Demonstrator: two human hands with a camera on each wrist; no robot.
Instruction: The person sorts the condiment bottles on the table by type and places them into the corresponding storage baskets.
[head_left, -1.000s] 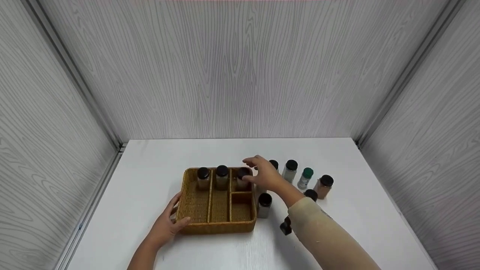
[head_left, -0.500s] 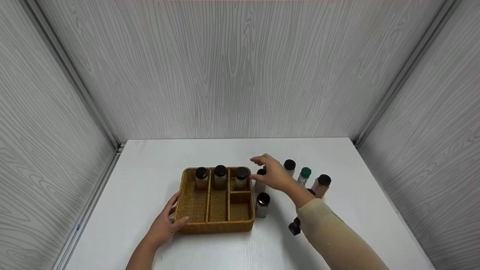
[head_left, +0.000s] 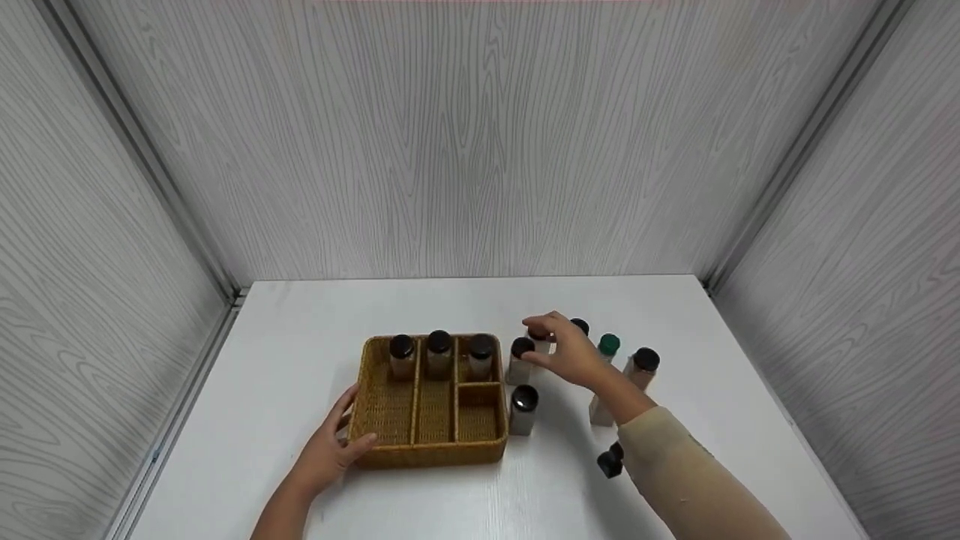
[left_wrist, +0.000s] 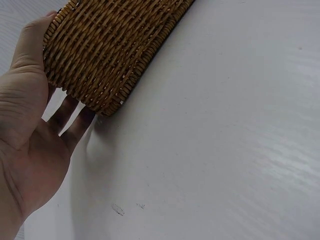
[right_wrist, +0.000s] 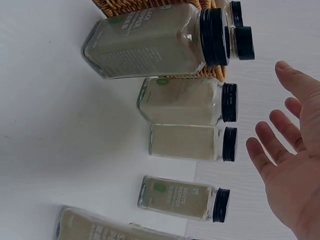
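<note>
My left hand (head_left: 330, 447) grips the front left corner of a brown wicker basket (head_left: 427, 456), thumb over the rim. In the left wrist view the fingers (left_wrist: 75, 125) lie against the basket's wall (left_wrist: 110, 55). Three black-capped spice jars (head_left: 403, 364) stand upright in its back compartments. My right hand (head_left: 574, 356) hovers with spread fingers above the jars right of the basket, holding nothing. Nearest it is a black-capped jar (head_left: 519, 369). A pepper jar (right_wrist: 150, 45) stands in front of that one, beside the basket. The right wrist view shows a white pepper jar (right_wrist: 176, 197).
Farther right stand a green-capped jar (head_left: 609, 345) and a jar with reddish contents (head_left: 643, 367). Another jar (head_left: 600, 414) is partly hidden by the right forearm. Black caps (head_left: 610, 463) show beside the sleeve. Grey wood-grain panels (head_left: 480, 150) enclose the white table (head_left: 420, 502).
My right hand has drawn away from the jar in the basket's back right compartment and moved right over the outside jars. My left hand stays at the basket corner.
</note>
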